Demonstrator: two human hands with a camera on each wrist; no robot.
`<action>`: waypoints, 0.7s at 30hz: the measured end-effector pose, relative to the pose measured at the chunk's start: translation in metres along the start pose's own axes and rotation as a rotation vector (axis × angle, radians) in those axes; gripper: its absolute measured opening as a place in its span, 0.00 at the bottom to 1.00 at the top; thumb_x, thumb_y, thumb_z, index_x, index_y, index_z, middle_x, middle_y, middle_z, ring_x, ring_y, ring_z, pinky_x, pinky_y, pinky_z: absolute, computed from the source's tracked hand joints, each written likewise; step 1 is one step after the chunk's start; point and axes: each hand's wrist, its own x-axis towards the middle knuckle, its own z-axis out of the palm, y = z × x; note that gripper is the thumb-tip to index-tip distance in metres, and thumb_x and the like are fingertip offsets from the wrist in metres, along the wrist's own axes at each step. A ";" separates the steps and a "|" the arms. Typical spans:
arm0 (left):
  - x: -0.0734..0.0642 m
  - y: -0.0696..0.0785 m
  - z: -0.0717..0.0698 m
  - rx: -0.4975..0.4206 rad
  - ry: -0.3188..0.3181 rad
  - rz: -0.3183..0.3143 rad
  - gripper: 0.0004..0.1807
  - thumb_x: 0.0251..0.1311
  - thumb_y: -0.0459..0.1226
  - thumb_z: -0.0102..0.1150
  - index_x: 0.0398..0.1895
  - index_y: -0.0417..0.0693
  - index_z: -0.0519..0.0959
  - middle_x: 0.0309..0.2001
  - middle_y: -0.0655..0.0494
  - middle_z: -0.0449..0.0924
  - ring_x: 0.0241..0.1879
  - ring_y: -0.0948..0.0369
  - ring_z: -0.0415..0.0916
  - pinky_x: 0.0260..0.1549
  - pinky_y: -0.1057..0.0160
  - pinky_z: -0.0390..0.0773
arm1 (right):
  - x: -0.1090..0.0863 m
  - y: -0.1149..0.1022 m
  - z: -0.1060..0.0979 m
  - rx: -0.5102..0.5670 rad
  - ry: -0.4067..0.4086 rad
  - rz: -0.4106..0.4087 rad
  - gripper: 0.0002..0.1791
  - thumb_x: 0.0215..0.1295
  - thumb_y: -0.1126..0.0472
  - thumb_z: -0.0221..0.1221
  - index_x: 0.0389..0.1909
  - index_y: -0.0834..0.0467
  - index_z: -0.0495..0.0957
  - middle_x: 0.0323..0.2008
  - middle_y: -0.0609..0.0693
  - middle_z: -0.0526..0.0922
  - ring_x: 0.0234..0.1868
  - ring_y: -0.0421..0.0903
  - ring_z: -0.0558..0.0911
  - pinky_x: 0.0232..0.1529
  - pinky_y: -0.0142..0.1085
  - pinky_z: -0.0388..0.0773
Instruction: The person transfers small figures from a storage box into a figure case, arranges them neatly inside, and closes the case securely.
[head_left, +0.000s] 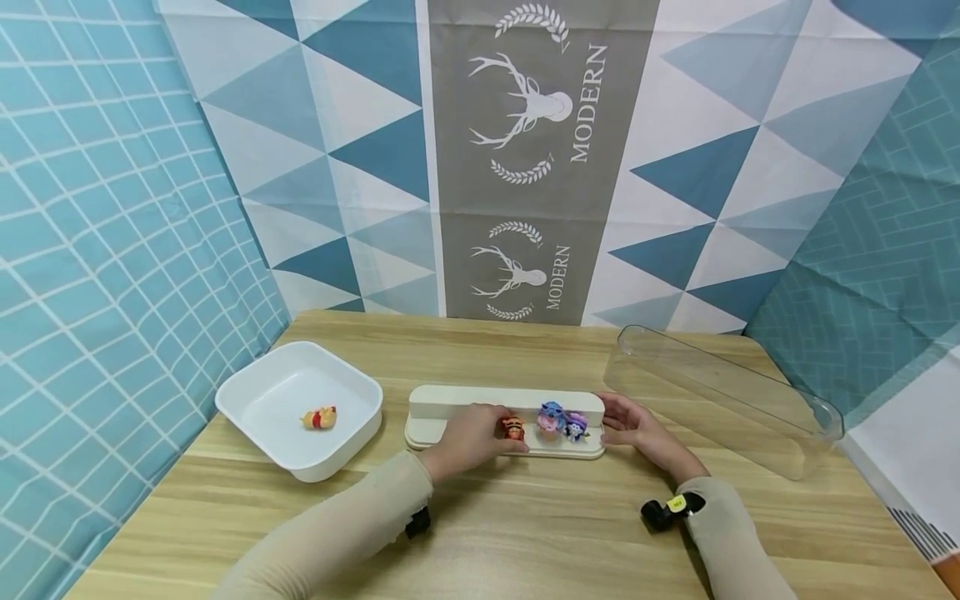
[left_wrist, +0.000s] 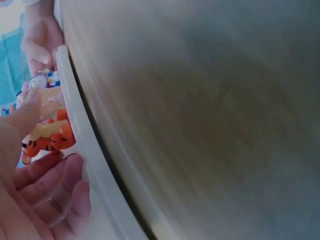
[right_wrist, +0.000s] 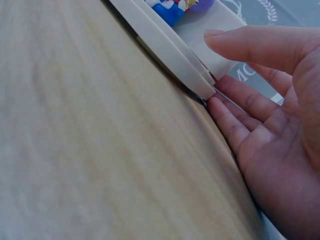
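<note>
- Orange, black-striped tiger figurine [head_left: 513,428] is placed on the long cream stepped display base [head_left: 529,401], near its middle; a blue-and-pink figurine [head_left: 551,416] and a purple-and-white figurine [head_left: 576,427] are set nearer the base's right end.
- Left hand [head_left: 467,438] is reached in over the base's front edge; the tiger figurine is encircled by its curled thumb and fingers.
- Right hand [head_left: 637,429] is held at the base's right end, touched by extended fingers, with the thumb spread apart above.
- White square plastic tub [head_left: 270,396] is set left of the base; a yellow bear figurine in red [head_left: 320,417] is contained, lying down.
- Clear, elongated plastic cover [head_left: 723,400] is laid right of the base.
</note>
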 end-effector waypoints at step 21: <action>0.002 0.004 -0.001 0.583 0.177 0.205 0.20 0.52 0.57 0.71 0.37 0.54 0.82 0.30 0.60 0.81 0.24 0.60 0.76 0.16 0.61 0.74 | 0.000 0.000 0.000 -0.006 0.002 0.018 0.40 0.60 0.71 0.65 0.71 0.74 0.56 0.67 0.71 0.64 0.58 0.31 0.74 0.58 0.25 0.69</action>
